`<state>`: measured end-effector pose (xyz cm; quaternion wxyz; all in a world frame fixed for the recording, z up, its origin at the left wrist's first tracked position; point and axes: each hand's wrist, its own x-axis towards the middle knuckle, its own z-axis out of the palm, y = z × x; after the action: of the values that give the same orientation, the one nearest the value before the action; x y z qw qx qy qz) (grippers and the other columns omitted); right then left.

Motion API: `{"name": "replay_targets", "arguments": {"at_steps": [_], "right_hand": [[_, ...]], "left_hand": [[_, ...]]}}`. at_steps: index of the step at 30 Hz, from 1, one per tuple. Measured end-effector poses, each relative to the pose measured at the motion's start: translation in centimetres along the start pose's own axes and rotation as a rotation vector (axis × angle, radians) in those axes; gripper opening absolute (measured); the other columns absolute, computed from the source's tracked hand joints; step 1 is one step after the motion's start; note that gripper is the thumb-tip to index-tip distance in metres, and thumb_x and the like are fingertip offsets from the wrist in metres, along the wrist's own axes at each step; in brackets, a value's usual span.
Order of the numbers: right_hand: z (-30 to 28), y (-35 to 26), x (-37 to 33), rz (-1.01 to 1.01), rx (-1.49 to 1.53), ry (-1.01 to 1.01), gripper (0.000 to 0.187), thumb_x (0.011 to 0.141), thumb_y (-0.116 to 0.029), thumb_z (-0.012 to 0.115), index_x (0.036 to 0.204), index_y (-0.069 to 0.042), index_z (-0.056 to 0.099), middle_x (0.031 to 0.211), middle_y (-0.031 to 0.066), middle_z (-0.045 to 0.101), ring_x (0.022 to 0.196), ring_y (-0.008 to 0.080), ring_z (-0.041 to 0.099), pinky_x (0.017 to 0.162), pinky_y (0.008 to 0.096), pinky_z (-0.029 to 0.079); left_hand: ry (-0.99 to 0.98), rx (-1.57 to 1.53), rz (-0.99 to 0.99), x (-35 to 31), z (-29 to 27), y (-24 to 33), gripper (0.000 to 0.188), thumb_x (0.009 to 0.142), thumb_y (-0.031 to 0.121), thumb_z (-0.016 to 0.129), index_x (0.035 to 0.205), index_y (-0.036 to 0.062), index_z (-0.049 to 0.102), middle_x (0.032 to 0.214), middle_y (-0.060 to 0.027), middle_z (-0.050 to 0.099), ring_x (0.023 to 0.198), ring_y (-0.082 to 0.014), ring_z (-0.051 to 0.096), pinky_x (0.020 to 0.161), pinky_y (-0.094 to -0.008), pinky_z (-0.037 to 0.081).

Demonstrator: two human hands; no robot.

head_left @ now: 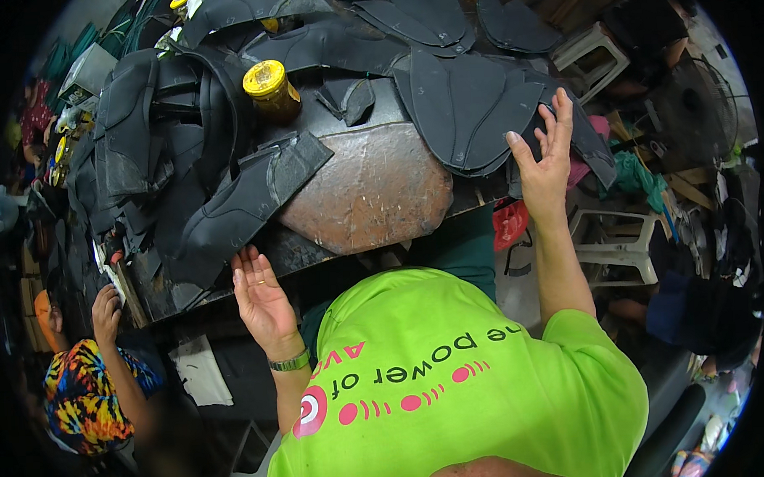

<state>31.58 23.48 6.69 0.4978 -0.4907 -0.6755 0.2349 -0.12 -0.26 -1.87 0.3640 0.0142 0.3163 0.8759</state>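
My left hand (262, 297) is open, palm up, by the near edge of the worktable. Just beyond it lies a long black padded piece (239, 201) with a squared end. My right hand (546, 161) is raised and open, fingers spread, beside a stack of black petal-shaped pieces (470, 105) with rounded ends. Nothing shows in either palm; whether the right thumb touches the stack, I cannot tell. Between the hands, a worn brown slab (376, 188) rests on the table. Past it stands a dark jar with a yellow lid (266, 78), next to a small black scrap (356, 102).
Curved black pieces (176, 111) are heaped at the left of the table, and more lie along the far side. At the left edge, a co-worker's hand (106, 315) is near the table. White plastic stools (615, 245) and a fan (695, 106) stand at the right.
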Motion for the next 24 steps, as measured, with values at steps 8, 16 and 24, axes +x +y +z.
{"name": "replay_targets", "arguments": {"at_steps": [8,16,24], "right_hand": [[4.3,-3.8,-0.8,-0.155,0.260,-0.507,0.076,0.083,0.003,0.067,0.151,-0.009,0.035,0.133,0.0148,0.056,0.112,0.0233,0.061,0.099,0.0354,0.048],[17.8,-8.6,-2.1,-0.639,0.369,-0.984,0.082,0.074,-0.007,0.077,0.147,-0.007,0.040,0.140,0.0178,0.051,0.132,0.0361,0.046,0.111,0.0443,0.037],[26.2,-10.1,-4.2,-0.815,0.195,-1.069,0.089,0.066,-0.033,0.085,0.144,-0.014,0.046,0.132,0.0208,0.053,0.124,0.0365,0.046,0.099,0.0477,0.036]], "left_hand": [[-0.097,-0.165,-0.046,0.9,-0.7,-0.4,0.027,0.103,0.012,0.051,0.124,-0.0039,0.055,0.132,-0.0166,0.054,0.125,-0.0267,0.054,0.109,-0.0364,0.046],[-0.092,0.147,0.152,0.5,0.7,-1.1,0.038,0.104,0.018,0.048,0.139,0.0041,0.042,0.140,-0.0124,0.046,0.132,-0.0280,0.044,0.116,-0.0434,0.034],[-0.188,0.241,0.170,0.7,0.6,-0.4,0.037,0.105,0.019,0.045,0.138,0.0021,0.044,0.139,-0.0154,0.048,0.135,-0.0280,0.043,0.119,-0.0437,0.029]]}}
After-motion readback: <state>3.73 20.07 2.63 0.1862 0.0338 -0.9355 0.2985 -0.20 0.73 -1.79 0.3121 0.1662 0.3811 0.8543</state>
